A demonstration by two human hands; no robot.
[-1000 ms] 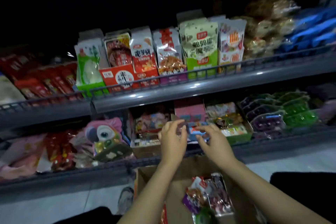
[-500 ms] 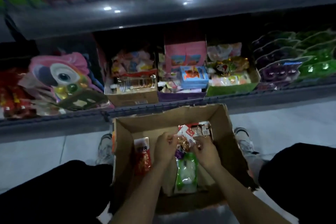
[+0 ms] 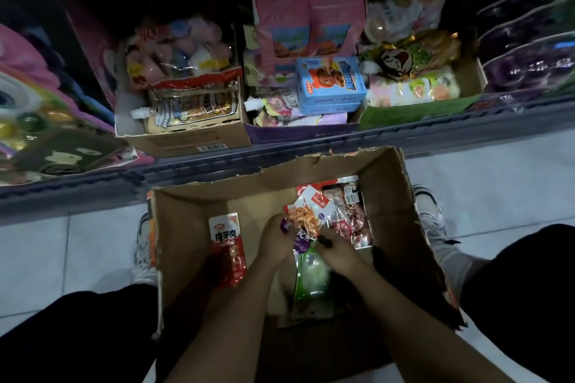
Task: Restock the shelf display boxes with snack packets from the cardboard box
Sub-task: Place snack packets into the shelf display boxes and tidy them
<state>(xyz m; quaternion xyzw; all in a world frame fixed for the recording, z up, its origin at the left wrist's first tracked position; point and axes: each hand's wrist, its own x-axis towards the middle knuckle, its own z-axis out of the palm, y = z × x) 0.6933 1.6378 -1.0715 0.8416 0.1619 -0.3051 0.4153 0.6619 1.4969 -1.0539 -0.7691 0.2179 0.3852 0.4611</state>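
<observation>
Both hands are down inside the torn brown cardboard box [image 3: 392, 196] on the floor, because the stock lies there. The left hand [image 3: 275, 238] and the right hand [image 3: 334, 250] together pinch a small white-and-orange snack packet [image 3: 306, 211] above the pile, probably to sort it out. The grip of each is narrow, closed on this packet. The brown shelf display box [image 3: 186, 140] waits just behind.

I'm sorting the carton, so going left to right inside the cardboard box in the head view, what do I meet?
Red packet → left hand → right hand → clear packets at the box's right wall.
</observation>
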